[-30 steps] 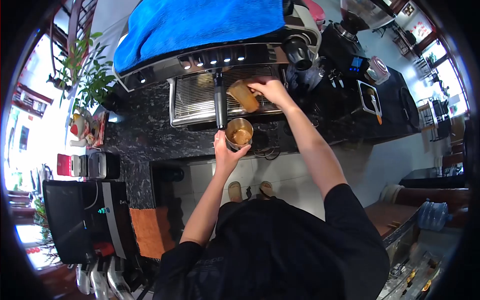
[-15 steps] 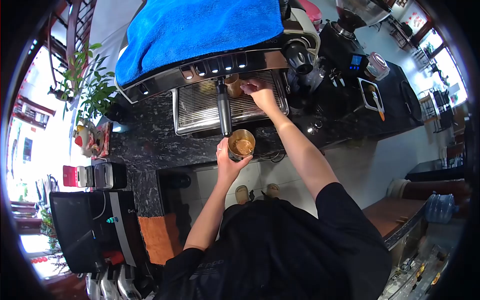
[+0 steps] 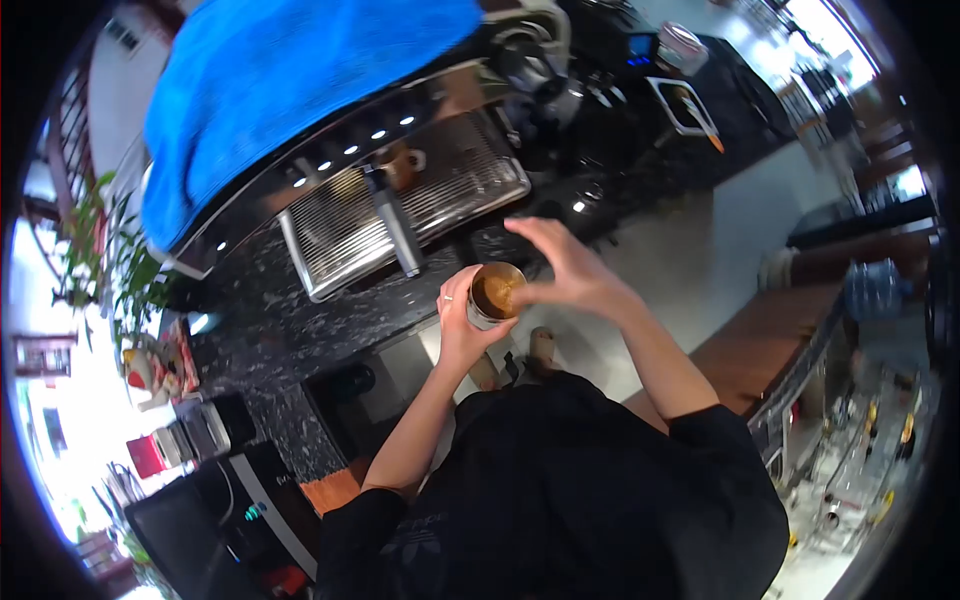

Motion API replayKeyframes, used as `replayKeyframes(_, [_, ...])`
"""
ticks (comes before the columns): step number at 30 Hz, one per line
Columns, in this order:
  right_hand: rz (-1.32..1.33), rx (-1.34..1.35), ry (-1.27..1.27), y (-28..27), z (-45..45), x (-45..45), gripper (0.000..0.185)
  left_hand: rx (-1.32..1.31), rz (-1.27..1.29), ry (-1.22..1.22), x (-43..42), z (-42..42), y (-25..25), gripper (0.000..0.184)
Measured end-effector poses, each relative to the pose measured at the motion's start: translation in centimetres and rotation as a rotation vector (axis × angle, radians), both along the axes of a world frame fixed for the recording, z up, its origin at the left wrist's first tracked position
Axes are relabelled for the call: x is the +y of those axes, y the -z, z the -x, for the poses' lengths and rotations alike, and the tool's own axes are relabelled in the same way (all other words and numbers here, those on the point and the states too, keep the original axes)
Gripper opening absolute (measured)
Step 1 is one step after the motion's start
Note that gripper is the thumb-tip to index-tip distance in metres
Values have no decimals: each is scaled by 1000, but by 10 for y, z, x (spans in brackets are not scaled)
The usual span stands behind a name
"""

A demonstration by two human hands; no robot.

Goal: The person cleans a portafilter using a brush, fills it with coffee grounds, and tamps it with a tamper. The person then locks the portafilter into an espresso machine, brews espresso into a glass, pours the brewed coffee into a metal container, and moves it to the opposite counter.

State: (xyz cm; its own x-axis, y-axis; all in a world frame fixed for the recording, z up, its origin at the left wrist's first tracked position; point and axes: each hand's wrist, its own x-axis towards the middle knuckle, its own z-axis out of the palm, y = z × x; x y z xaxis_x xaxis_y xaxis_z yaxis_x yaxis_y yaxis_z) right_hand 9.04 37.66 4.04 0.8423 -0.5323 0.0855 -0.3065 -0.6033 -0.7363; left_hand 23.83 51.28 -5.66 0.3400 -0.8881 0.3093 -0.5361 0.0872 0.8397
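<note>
My left hand (image 3: 462, 325) is wrapped round a metal cup (image 3: 487, 318) with brown, coffee-coloured liquid inside. Close to the cup's right side, my right hand (image 3: 575, 268) holds nothing, its thumb and fingers apart and slightly blurred. The thumb reaches near the cup's rim; whether it touches I cannot tell. Beyond the hands stands an espresso machine with a portafilter (image 3: 395, 225) fitted, its black handle pointing toward me. A brown cup with a pale handle (image 3: 402, 167) sits on the slatted drip tray (image 3: 345, 262), beside the portafilter.
A blue towel (image 3: 300, 80) covers the machine's top. The dark stone counter (image 3: 255, 335) runs along the front. Right of the machine lies a small tray (image 3: 680, 108) with an orange-tipped tool. A plant (image 3: 130, 250) and a black appliance (image 3: 200, 520) are at left.
My right hand has let go of the brown cup on the drip tray and come back beside the metal cup. The view has turned and shifted to the right.
</note>
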Motion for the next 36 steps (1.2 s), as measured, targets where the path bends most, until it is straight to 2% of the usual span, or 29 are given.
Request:
replayKeyframes(3, [-13, 105, 116, -1, 44, 40, 99, 1, 52, 147, -16, 29, -3, 78])
replayKeyframes(8, [124, 174, 524, 14, 114, 73, 98, -47, 57, 435, -47, 100, -9, 88])
replayKeyframes(10, [200, 144, 680, 21, 151, 81, 98, -35, 41, 540, -59, 137, 1, 86])
replayKeyframes(13, [175, 181, 851, 31, 217, 87, 98, -21, 17, 674, -75, 210, 6, 78])
replayKeyframes(15, [187, 326, 971, 41, 260, 93, 100, -27, 42, 778, -84, 258, 11, 79])
replayKeyframes(18, [172, 309, 1143, 48, 337, 105, 100, -92, 20, 970, -99, 342, 20, 77])
replayKeyframes(20, [147, 298, 1228, 49, 386, 114, 97, -27, 21, 1093, -104, 400, 18, 77])
replayKeyframes(23, [208, 315, 1451, 49, 456, 135, 93, -111, 47, 1329, -114, 484, 18, 81])
replayKeyframes(24, [202, 303, 1530, 52, 478, 143, 93, -204, 69, 1422, -119, 508, 12, 87])
replayKeyframes(27, [130, 331, 1793, 47, 541, 171, 93, -203, 21, 1629, -132, 573, 9, 98])
replayKeyframes(29, [101, 332, 1994, 57, 580, 195, 94, -288, -14, 1716, -148, 603, 28, 96])
replayKeyframes(30, [58, 314, 2123, 52, 596, 206, 94, -296, -54, 1731, -157, 615, 37, 86])
replayKeyframes(31, [121, 343, 2233, 58, 612, 218, 95, -305, -52, 1767, -170, 626, 54, 86])
replayKeyframes(34, [-17, 414, 2483, 66, 656, 243, 96, -373, -330, 1786, -212, 652, 107, 57])
replayKeyframes(35, [-15, 383, 2543, 74, 669, 252, 97, -408, -457, 1791, -227, 659, 119, 48])
replayKeyframes(36, [24, 413, 2581, 77, 679, 255, 94, -441, -473, 1769, -244, 664, 139, 43])
